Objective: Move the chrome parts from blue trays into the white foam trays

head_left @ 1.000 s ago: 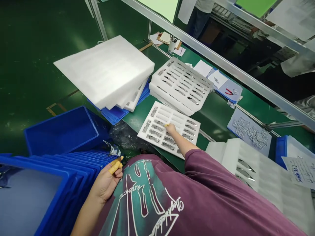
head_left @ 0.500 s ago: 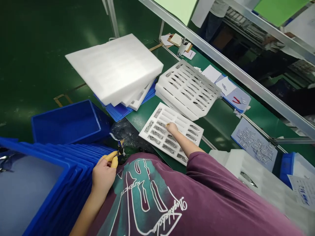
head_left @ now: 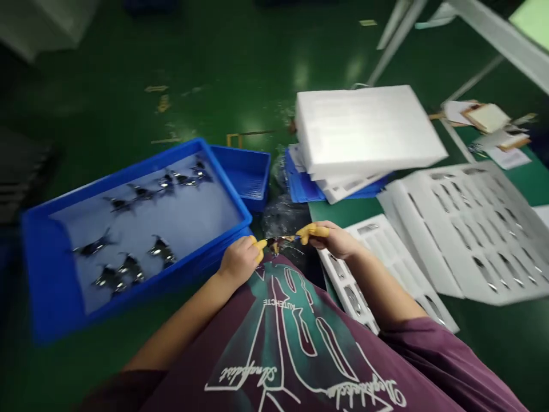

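Note:
Both hands wear yellow finger covers and meet in front of my shirt. A small shiny metal part (head_left: 281, 238) spans the gap between them. My left hand (head_left: 241, 260) is closed on its left end, and my right hand (head_left: 332, 237) pinches the right end. The fingers hide much of the part, so its full shape does not show. To the left, a blue tray (head_left: 223, 186) has several shiny pronged metal pieces (head_left: 128, 268) lying apart inside. Beneath my right forearm lies a white foam tray (head_left: 392, 252) with slots, some filled with shiny pieces.
Beyond the blue tray stands an empty blue bin (head_left: 253, 171). A white foam stack (head_left: 369, 126) rests over blue sheets at the bench corner. Filled foam trays (head_left: 463, 223) are stacked at right. Clipboards and papers (head_left: 493, 117) lie behind, near a metal frame post (head_left: 397, 40).
The view has swung left, bringing the blue tray of metal pieces fully into sight. My right hand has left the foam tray and joined my left hand at the metal part.

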